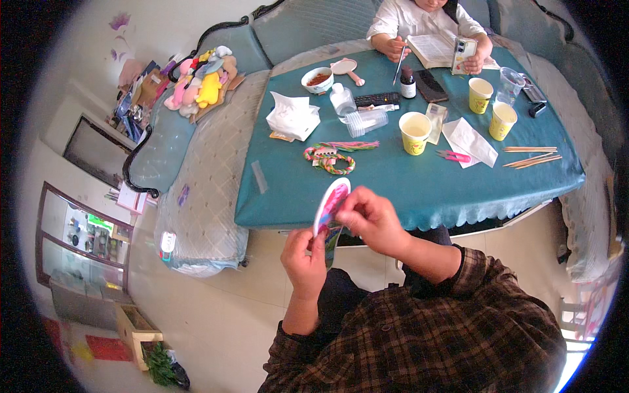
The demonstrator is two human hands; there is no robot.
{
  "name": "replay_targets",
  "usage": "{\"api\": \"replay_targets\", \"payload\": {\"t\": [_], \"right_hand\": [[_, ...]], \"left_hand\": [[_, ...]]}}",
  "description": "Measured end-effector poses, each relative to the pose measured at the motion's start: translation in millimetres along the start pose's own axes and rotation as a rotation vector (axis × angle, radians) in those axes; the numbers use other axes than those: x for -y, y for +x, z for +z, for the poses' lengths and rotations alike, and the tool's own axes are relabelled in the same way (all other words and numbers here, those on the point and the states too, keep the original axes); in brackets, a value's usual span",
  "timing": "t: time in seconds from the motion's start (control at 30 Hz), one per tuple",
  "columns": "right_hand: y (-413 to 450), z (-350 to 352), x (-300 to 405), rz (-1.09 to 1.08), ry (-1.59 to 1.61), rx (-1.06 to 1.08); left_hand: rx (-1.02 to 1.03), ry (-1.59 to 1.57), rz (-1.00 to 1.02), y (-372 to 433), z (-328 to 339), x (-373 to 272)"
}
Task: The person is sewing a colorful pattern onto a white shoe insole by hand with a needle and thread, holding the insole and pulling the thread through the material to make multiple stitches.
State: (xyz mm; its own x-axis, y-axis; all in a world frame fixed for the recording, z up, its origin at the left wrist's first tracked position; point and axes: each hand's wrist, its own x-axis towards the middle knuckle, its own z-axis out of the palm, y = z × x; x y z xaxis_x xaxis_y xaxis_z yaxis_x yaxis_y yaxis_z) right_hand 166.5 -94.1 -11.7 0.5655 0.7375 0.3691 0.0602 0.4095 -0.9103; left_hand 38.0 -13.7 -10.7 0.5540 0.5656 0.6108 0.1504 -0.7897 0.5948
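My left hand (pixel 304 260) grips the lower end of a white-edged, pink-patterned piece (pixel 335 204), which looks like an embroidered insole. It is tilted up in front of the table's near edge. Close against its right side is my right hand (pixel 371 218), thumb and fingers pinched together. Whether a needle or thread is between those fingers is too small to tell. A green patterned part (pixel 332 245) hangs below, between the hands. Just beyond them on the table lie a braided bundle of multicoloured thread (pixel 339 164) and pink thread snips (pixel 454 156).
The table (pixel 290 196) has a green cloth. On it are paper cups (pixel 415 135), stacked plastic cups (pixel 366 123), tissues (pixel 293 118), wooden sticks (pixel 533 159), a bottle (pixel 408 83) and a bowl (pixel 317 80). Across it a person (pixel 417 24) holds a phone (pixel 463 55) and a pen.
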Motion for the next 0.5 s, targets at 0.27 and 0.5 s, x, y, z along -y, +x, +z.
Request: {"api": "replay_targets", "payload": {"t": [0.27,0.5], "right_hand": [[2,-10,0,0.477,0.241,0.244],[-1,-12,-11,0.554,0.642,0.311]], "left_hand": [[0.126,-0.618,-0.348,-5,-1,6],[0.248,-0.675,-0.343,-8,6,9]]}}
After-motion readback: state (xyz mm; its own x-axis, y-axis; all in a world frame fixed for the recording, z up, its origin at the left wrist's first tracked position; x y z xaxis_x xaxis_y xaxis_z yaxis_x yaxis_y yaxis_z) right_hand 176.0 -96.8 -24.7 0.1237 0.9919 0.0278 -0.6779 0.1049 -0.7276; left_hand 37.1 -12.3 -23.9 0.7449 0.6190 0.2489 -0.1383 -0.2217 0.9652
